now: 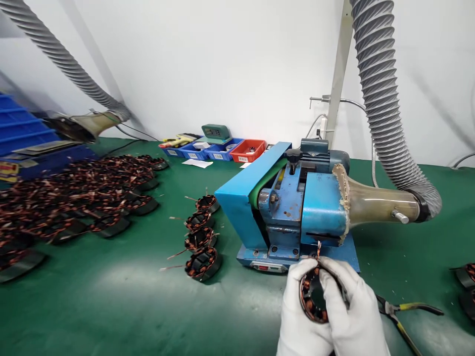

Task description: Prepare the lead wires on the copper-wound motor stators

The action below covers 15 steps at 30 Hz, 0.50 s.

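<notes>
Both my hands wear white gloves and close around one motor stator [314, 296], a dark ring with copper windings. My left hand [295, 311] grips its left side, while my right hand [349, 301] holds the right side, thumb and fingers near the top. A bundle of copper wire ends [318, 249] sticks up from the stator, just in front of the blue machine's hooded opening. That blue belt machine [322, 202] stands directly beyond my hands. To the right of my right hand lie pliers [393, 311] with yellow-and-black handles.
Several stators [202, 262] stand in a row left of the machine. A large pile of stators [74, 198] covers the left side. Small blue bins [221, 152] and a red bin [248, 150] sit behind, near a clock [215, 132]. A grey hose [382, 89] joins the machine's funnel.
</notes>
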### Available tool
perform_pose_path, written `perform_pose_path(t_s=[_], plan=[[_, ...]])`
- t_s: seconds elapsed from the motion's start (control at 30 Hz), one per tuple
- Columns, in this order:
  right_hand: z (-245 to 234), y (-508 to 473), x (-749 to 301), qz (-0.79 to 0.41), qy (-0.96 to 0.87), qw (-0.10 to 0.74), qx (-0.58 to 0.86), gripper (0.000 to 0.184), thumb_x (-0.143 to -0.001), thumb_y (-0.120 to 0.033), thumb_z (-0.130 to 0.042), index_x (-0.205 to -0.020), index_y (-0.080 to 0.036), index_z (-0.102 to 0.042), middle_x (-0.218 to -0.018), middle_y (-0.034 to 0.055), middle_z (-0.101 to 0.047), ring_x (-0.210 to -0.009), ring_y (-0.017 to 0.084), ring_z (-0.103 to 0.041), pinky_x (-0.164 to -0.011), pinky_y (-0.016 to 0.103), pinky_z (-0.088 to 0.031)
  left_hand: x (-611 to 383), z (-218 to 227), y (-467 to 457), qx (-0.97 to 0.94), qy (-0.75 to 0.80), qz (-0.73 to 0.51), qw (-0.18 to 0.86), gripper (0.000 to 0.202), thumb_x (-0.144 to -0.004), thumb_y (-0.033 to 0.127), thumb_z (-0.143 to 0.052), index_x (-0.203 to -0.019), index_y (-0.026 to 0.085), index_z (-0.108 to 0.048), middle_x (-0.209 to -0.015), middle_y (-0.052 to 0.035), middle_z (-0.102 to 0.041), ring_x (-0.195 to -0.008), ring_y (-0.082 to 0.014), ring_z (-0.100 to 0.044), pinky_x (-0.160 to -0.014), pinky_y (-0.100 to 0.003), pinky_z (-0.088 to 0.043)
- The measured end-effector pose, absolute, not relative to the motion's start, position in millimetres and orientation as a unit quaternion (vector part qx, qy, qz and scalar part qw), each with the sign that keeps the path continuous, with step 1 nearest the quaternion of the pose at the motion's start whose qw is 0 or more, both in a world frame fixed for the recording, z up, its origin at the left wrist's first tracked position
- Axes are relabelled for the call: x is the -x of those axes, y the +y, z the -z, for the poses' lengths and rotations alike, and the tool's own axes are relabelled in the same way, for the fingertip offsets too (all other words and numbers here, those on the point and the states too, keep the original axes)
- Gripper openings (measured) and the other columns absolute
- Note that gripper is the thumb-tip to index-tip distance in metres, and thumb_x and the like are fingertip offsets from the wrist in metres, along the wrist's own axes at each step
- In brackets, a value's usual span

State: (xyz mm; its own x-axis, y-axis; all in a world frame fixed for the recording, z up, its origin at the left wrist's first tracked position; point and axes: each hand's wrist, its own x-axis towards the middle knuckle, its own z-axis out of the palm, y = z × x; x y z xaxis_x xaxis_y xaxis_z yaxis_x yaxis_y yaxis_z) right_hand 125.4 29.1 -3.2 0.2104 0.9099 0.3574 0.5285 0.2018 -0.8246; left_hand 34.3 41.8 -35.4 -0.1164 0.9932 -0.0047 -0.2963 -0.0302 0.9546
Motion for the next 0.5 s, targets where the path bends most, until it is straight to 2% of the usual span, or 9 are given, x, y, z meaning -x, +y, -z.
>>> perform_pose_path(t_s=[0.13,0.27,0.37,0.5], plan=[[-12.2,43.9,-119.7,-0.247,-0.524,0.497,0.646,0.028,-0.088,-0.029,-0.044,-0.095,-0.022,-0.07,-0.097,0.0068,-0.072,-0.09,0.023,-0.067,-0.08,0.035,-0.053,-39.8,26.1,58.4,-0.404,0.452,-0.608,0.512,0.047,-0.048,0.021,-0.081,-0.092,0.021,-0.063,-0.1,-0.0067,-0.067,-0.094,-0.0256,-0.064,-0.082,-0.035,-0.053],[-28.6,55.6,-119.8,-0.275,-0.491,0.487,0.668,0.029,-0.087,-0.033,-0.045,-0.092,-0.021,-0.071,-0.097,0.0091,-0.072,-0.089,0.027,-0.066,-0.081,0.043,-0.051,-49.4,4.9,72.3,-0.398,0.44,-0.605,0.53,0.043,-0.05,0.022,-0.079,-0.088,0.019,-0.061,-0.09,-0.0064,-0.069,-0.083,-0.0235,-0.067,-0.076,-0.034,-0.054],[-36.9,57.5,-121.3,-0.281,-0.483,0.476,0.679,0.03,-0.086,-0.032,-0.045,-0.09,-0.019,-0.071,-0.093,0.011,-0.073,-0.085,0.028,-0.067,-0.079,0.045,-0.051,-53.3,-7.6,74.8,-0.408,0.44,-0.603,0.526,0.044,-0.047,0.02,-0.079,-0.086,0.019,-0.059,-0.085,-0.0055,-0.07,-0.079,-0.0222,-0.067,-0.073,-0.033,-0.054],[-43.5,61.8,-123.4,-0.276,-0.476,0.472,0.689,0.028,-0.085,-0.03,-0.047,-0.083,-0.019,-0.072,-0.084,0.0095,-0.074,-0.08,0.027,-0.067,-0.078,0.043,-0.051,-55.6,-15.4,76.2,-0.415,0.448,-0.598,0.52,0.04,-0.05,0.021,-0.077,-0.085,0.019,-0.057,-0.084,-0.0056,-0.07,-0.079,-0.021,-0.067,-0.077,-0.033,-0.054]])
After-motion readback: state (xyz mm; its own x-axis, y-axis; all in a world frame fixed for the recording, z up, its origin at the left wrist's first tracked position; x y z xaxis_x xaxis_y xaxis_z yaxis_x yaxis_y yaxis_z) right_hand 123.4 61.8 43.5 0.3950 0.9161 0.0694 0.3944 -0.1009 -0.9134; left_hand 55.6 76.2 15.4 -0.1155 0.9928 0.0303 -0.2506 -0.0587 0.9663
